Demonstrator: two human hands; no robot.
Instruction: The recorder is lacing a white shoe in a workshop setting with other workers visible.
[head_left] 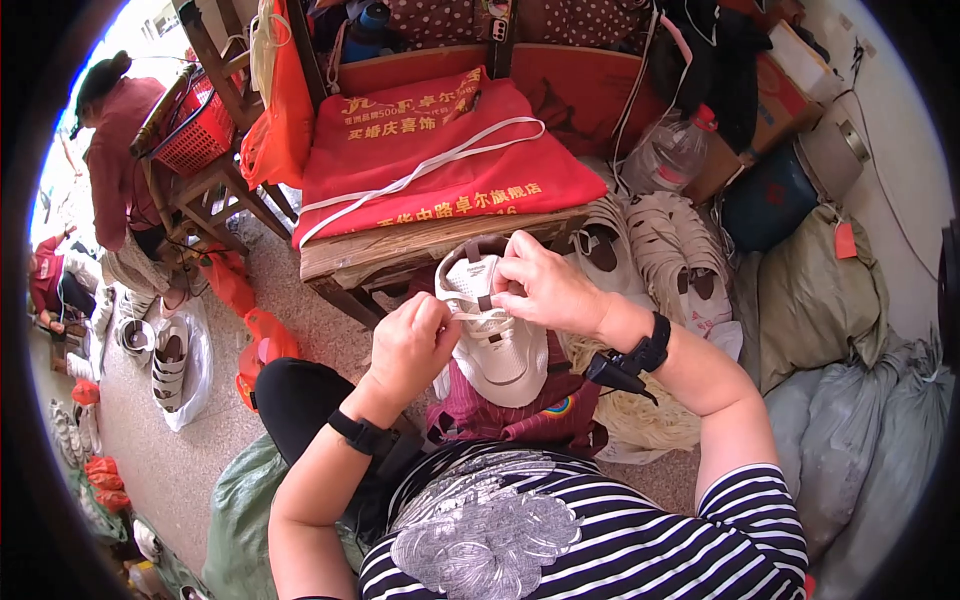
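Cluttered workroom floor spreads all around, with a low wooden bench (pixel 440 245) ahead draped in a red cloth bag (pixel 430 150); stacked white shoes (pixel 660 245) lean to the right of it beside grey-green sacks (pixel 820 290) and a clear plastic bottle (pixel 668 150); another person (pixel 120 160) stands bent over at far left near a red basket (pixel 200 130). On the lap, over a dark red cloth (pixel 520 410), sits a white shoe (pixel 495 330), toe toward the body; the left hand (pixel 410 345) is closed, pinching a thin white lace (pixel 462 314) at the shoe's left side; the right hand (pixel 545 285) curls over the tongue, fingertips pressed together on the lace near the eyelets. To my eye the lacing goes best if the shoe stays braced on the lap, the lace is kept flat rather than twisted, and both pinches sit close to the eyelet so the end feeds straight; pulling evenly from each side should keep the rows level.
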